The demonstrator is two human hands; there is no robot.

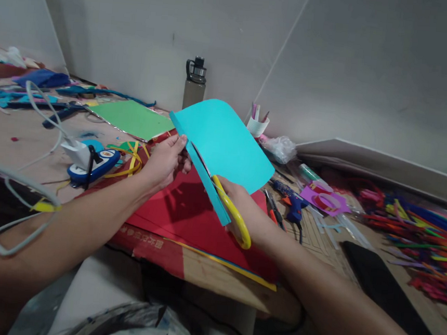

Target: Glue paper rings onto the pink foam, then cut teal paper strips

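Note:
My left hand pinches the near-left edge of a turquoise paper sheet and holds it up above the table. My right hand grips yellow-handled scissors, whose blades run up along the sheet's left side. A narrow turquoise strip hangs partly cut off along that edge. Beneath lie red paper sheets on a brown cardboard surface.
A green sheet lies at the back left and a grey bottle stands against the wall. A blue glue gun, pliers, purple cutouts and a pile of coloured sticks are on the right. Left: a blue-and-white device and white cable.

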